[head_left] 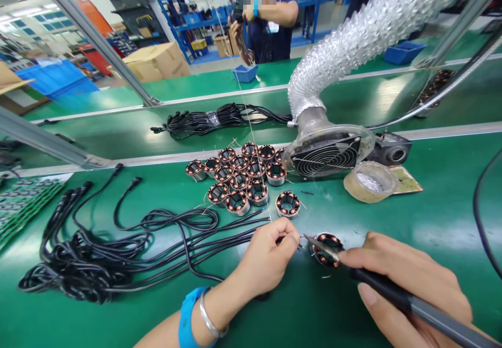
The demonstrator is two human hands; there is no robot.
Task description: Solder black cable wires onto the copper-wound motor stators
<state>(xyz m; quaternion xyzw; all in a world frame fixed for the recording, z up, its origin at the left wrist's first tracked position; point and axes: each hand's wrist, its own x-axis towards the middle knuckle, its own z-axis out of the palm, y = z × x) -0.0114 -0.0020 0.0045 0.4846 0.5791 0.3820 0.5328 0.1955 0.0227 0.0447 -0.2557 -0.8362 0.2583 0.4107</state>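
Note:
My left hand (270,256) is closed in a pinch on the end of a black cable, with fine wire ends poking out past the fingertips. A thin pale strand (251,128) hangs from above down to these fingers. My right hand (411,280) is wrapped round a soldering iron (392,290). The iron's tip points left and meets or nearly meets the wire ends. Behind the iron lies a copper-wound motor stator (334,241), partly covered by it. Another stator (287,204) stands just beyond my left hand.
Several stators (240,180) cluster behind my hands. Black cables (86,254) lie at left, beside green circuit boards (27,206). A fan-fronted extraction hood (329,152) with silver duct (345,44), a round tub (368,183) and a cable bundle (219,120) stand further back. A person stands opposite.

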